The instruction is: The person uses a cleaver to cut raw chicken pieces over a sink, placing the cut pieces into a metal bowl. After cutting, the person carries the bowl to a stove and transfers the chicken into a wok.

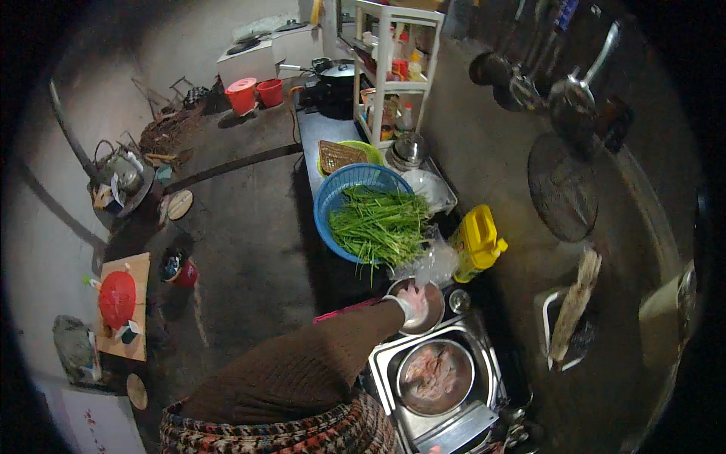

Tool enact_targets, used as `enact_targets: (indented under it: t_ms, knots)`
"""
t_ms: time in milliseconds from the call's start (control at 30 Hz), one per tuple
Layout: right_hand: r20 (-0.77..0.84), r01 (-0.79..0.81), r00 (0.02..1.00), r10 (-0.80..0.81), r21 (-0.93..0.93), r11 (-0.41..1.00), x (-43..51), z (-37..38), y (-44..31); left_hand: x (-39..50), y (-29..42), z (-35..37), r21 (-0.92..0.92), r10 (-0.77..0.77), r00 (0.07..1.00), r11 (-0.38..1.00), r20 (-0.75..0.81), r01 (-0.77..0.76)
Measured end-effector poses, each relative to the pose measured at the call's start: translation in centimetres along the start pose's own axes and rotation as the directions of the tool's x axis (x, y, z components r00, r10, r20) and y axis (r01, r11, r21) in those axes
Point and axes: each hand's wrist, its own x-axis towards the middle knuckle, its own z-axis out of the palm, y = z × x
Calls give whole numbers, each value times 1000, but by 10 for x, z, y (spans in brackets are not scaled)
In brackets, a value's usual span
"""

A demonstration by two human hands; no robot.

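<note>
My left hand (413,302), below a brown sleeve with a pale cuff, reaches into a metal bowl (435,318); its fingers are blurred, and whether they hold anything cannot be told. Pieces of raw meat (434,371) lie in a wider steel bowl (469,391) standing in the steel sink basin (391,371). A broad cleaver blade (456,428) rests across the near part of the basin. Only a fingertip of my right hand (434,449) shows at the bottom edge, beside the blade; its grip is hidden. Long green leafy stalks (380,224) fill a blue plastic basket (324,210).
Beside the basket are a clear plastic bag (437,261), a yellow jug (479,244) and a small glass (459,301). Farther back stand a brown woven tray (340,156), a white shelf rack (391,86) and a lidded pan (339,69). Ladles (573,93) hang on the wall.
</note>
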Motion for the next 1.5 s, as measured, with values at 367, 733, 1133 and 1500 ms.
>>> enact_targets:
  t_ms: [367, 733, 1133, 1500]
  knots:
    - [63, 45, 997, -49, 64, 997, 15, 51, -39, 22, -36, 5, -244, 313, 950, 921, 7, -302]
    - [29, -3, 1000, -2, 198, 980, 25, 71, -70, -85, 67, -60, -761, 586, 802, -572, -118, 306]
    - [-168, 267, 954, -250, 90, 959, 31, 37, -68, -181, 130, -101, -882, 816, 557, -140, 155, 449]
    - [-237, 325, 932, -274, 210, 922, -1, 2, -61, -189, 168, -119, -831, 684, 607, -3, 405, 557]
